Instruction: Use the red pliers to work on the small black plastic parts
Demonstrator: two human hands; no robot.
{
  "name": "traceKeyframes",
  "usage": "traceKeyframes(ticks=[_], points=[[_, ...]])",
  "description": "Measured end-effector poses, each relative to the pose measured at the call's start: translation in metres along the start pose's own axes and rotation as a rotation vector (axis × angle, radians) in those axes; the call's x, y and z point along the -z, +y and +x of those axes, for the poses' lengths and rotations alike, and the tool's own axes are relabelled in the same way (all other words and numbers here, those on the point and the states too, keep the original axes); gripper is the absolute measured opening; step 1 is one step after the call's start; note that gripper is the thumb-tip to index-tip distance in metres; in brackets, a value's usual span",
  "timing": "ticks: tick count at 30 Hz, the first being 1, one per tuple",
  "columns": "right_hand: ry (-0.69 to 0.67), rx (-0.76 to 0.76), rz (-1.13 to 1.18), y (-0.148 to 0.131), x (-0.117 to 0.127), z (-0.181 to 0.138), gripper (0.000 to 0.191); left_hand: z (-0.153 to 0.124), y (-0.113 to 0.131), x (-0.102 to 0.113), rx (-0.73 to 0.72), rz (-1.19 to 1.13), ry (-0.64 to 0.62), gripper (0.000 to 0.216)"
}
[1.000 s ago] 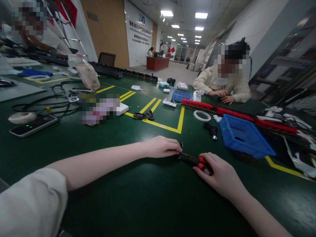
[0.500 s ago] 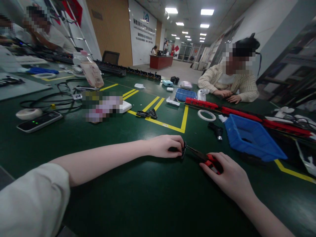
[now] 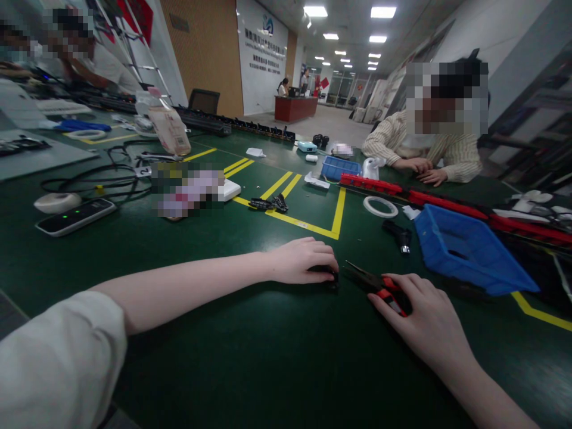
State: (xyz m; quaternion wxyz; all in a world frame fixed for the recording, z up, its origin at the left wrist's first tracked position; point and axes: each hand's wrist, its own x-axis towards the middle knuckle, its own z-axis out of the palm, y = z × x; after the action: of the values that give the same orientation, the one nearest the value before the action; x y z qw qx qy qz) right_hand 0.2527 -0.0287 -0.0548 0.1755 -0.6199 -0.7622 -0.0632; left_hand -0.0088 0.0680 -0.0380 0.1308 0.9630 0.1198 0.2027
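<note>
Left hand (image 3: 304, 260) lies palm-down on the green surface (image 3: 250, 357), fingers curled over a small black part (image 3: 329, 276) and pinning it in place; only the part's right edge shows past the fingertips. Right hand (image 3: 420, 313) is closed around the red-and-black grips of the pliers (image 3: 373, 282), which point left toward the part.

Change noted: a second ago the plier nose was touching the part at the left fingertips; half a second ago it still met it. Now I see the nose drawn back, a clear gap between tip and part, and the tool lying lower, near the surface. My reading: the nip on the part is finished or let go, and the part is held by the left hand alone. Whether the plier nose is open or closed I cannot tell.

Nearby: blue bin (image 3: 469, 253) to the right, white tape ring (image 3: 380, 206) beyond, yellow floor-tape lines (image 3: 304, 225). A co-worker in a striped sleeve (image 3: 447, 161) works across the surface.
</note>
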Motion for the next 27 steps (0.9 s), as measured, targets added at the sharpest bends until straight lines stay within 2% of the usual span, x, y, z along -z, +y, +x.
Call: traceKeyframes(ticks=[7, 13, 27], points=[[-0.005, -0.001, -0.004, 0.003, 0.0, -0.002, 0.049, 0.0, 0.002, 0.002, 0.013, 0.023, -0.031, 0.02], [0.01, 0.001, -0.007, 0.003, -0.001, -0.002, 0.054, -0.003, -0.003, 0.006, -0.065, 0.041, -0.06, 0.028], [0.04, 0.068, -0.043, 0.017, -0.009, -0.001, 0.05, -0.003, -0.013, 0.007, -0.075, -0.062, -0.092, 0.019]])
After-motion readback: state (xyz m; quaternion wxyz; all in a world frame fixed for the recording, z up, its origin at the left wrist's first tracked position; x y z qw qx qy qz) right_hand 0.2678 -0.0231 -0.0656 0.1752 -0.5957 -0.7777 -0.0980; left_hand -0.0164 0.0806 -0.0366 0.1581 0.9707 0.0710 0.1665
